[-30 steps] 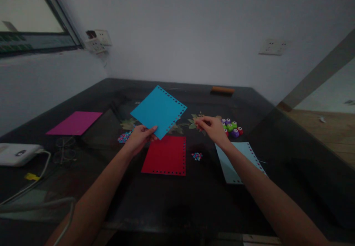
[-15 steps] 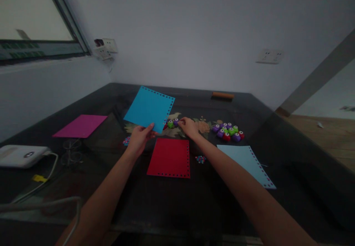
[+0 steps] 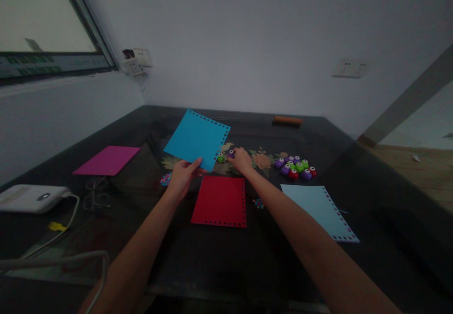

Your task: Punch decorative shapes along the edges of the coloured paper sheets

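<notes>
My left hand (image 3: 183,177) grips the near edge of a bright blue paper sheet (image 3: 196,137), thumb on top, holding it tilted above the table. Small holes line its far and right edges. My right hand (image 3: 242,160) pinches a small purple paper punch (image 3: 231,154) with a white round top, just right of the blue sheet. A green paper punch (image 3: 221,158) stands beside it, close to the sheet's lower right edge. Nearer to me, between my forearms, lies a red paper sheet (image 3: 218,201) with holes along its right and near edges.
Several purple, green and red punches (image 3: 295,167) cluster at the right. Below them lies a pale blue sheet (image 3: 314,205); a magenta sheet (image 3: 108,160) is at the left. Coloured paper bits (image 3: 258,203) form small piles. A white device (image 3: 33,197) with a cable sits far left; a brown roll (image 3: 288,120) lies behind.
My right fingers have closed on the purple punch and shifted it slightly away from the green one. The view has drifted a little; my left hand keeps hold of the blue sheet.
</notes>
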